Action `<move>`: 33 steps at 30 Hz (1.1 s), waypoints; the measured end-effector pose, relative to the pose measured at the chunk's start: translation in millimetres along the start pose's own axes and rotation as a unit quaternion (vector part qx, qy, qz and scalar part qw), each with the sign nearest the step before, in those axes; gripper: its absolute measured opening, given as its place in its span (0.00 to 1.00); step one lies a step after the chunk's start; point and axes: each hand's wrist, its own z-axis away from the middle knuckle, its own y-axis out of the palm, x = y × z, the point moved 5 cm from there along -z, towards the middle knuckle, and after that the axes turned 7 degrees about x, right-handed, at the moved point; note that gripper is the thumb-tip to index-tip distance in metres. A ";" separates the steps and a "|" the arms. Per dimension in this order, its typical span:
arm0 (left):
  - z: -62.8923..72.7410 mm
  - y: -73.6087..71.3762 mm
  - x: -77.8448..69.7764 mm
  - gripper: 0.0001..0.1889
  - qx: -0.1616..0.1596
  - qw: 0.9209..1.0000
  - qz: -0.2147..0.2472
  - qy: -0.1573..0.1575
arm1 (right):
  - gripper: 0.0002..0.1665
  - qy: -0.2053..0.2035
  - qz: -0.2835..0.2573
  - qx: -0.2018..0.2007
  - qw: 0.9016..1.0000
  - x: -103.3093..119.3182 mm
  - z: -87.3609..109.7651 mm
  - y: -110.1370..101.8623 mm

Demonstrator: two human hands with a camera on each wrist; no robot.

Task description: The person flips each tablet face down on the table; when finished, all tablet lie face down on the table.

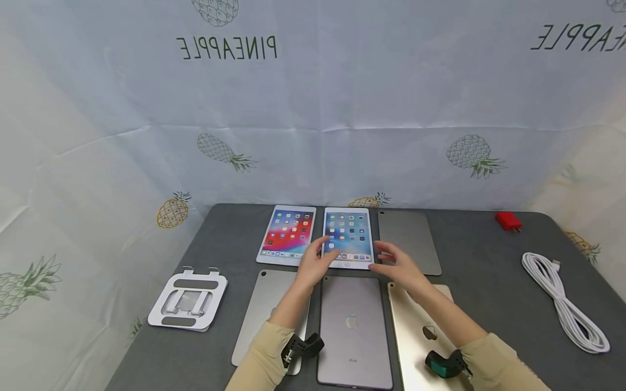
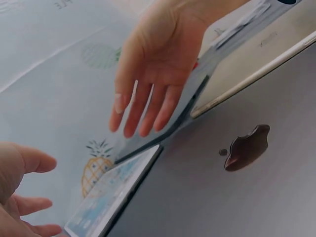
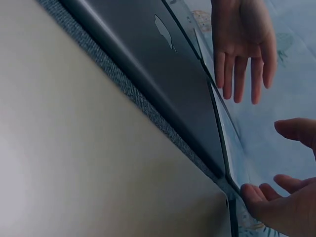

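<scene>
A white tablet (image 1: 348, 233) with a lit screen of app icons lies face up at the back middle. My left hand (image 1: 313, 265) is over its lower left side, fingers loosely bent and apart. Beside its lower right edge is my right hand (image 1: 400, 267), thumb and fingers spread. Both wrist views show the palms facing each other with nothing gripped. Below the hands a grey tablet (image 1: 354, 347) lies face down, its logo showing. A silver tablet (image 1: 254, 315) lies partly under the left forearm, a gold tablet (image 1: 411, 336) under the right one.
Left of the middle tablet lies another lit white tablet (image 1: 288, 233); a dark grey tablet (image 1: 409, 241) is face down to its right. A white folding stand (image 1: 188, 300) sits at the left. Toward the right are a red charger plug (image 1: 508, 220) and a coiled white cable (image 1: 562, 304).
</scene>
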 end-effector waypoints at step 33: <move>-1.4 -7.0 13.8 0.30 0.006 0.998 0.045 -0.035 | 0.43 0.053 -0.157 -0.028 0.986 -3.3 -11.5 16.9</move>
